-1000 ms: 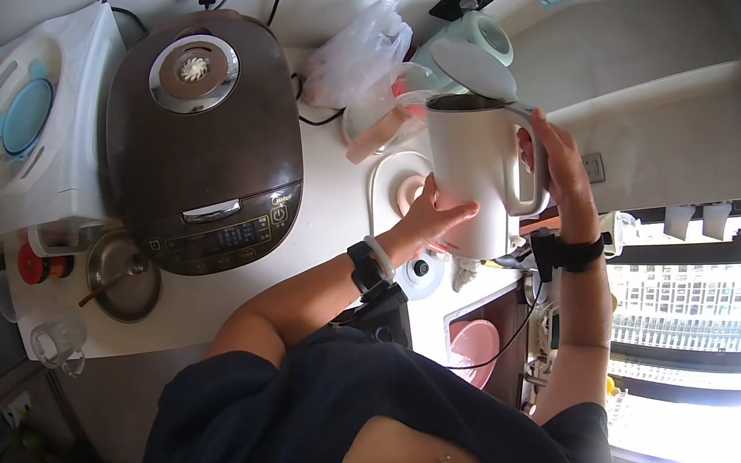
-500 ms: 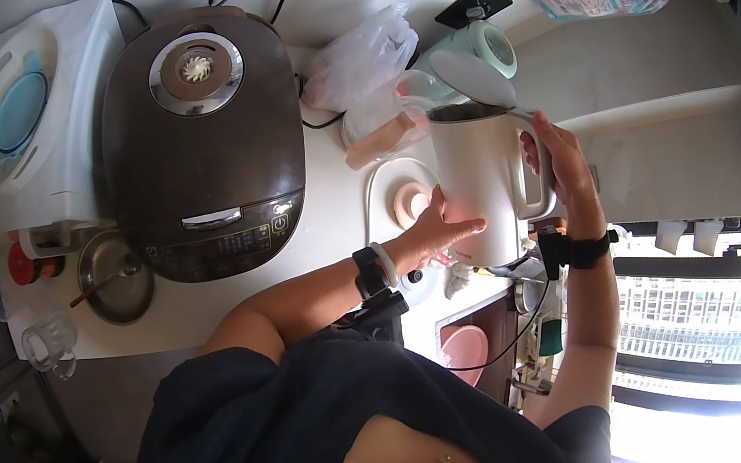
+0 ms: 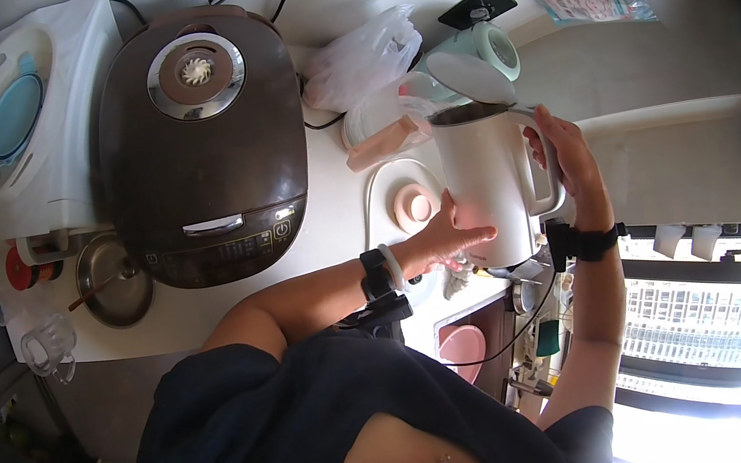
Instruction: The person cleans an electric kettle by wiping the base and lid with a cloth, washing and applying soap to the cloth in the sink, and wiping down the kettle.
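A white electric kettle [image 3: 487, 178] is held above the counter, its lid [image 3: 474, 78] swung open and its handle [image 3: 556, 180] on the right. My right hand [image 3: 573, 155] wraps its fingers around the handle. Low on the kettle's side, my left hand [image 3: 437, 239] presses with its thumb along the wall; its other fingers reach toward the bottom and are partly hidden. Close to my left hand, a round pink piece [image 3: 415, 208] sits on a pale board with a cord. What is inside the kettle cannot be seen.
A large brown rice cooker [image 3: 207, 160] stands left of the kettle. Behind are a plastic bag [image 3: 364, 60] and a pale green container [image 3: 495, 50]. A metal lid [image 3: 114, 279] and glass cups [image 3: 49, 345] lie left. A pink basin [image 3: 462, 352] shows below the counter edge.
The kettle has shifted slightly to the right, and both hands have moved with it. My grip looks the same, and the lid is still open.
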A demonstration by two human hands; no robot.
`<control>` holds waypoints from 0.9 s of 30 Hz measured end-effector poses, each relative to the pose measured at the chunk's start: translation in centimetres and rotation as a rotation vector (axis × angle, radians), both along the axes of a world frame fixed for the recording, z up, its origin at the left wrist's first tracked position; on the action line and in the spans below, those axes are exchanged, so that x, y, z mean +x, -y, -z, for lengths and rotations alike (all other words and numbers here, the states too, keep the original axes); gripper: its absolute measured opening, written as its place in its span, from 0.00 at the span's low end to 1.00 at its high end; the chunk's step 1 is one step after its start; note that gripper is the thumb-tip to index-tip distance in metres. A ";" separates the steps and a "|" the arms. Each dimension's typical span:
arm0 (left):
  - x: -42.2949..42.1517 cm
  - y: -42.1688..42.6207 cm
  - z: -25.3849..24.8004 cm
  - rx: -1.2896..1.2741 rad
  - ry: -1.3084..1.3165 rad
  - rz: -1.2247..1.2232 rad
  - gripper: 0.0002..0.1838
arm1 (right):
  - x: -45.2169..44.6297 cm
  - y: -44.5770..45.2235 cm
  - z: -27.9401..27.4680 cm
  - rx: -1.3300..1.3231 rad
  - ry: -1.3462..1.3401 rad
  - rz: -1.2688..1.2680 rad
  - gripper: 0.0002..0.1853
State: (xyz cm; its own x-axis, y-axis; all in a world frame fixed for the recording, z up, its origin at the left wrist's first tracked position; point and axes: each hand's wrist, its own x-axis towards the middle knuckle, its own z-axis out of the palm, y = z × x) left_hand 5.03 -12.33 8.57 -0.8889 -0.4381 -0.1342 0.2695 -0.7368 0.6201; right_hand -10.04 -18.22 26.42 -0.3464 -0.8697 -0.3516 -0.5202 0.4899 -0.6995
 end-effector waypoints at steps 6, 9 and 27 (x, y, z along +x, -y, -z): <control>0.0 0.0 -0.5 -0.033 -0.001 0.006 0.62 | -0.3 0.7 -0.1 0.029 -0.068 -0.015 0.29; 0.0 0.0 -0.6 -0.029 -0.009 0.004 0.62 | -0.2 1.2 -0.4 0.035 -0.087 -0.031 0.30; 0.5 0.5 -1.3 -0.049 -0.051 0.083 0.59 | 0.4 4.4 -1.2 0.157 -0.173 -0.128 0.31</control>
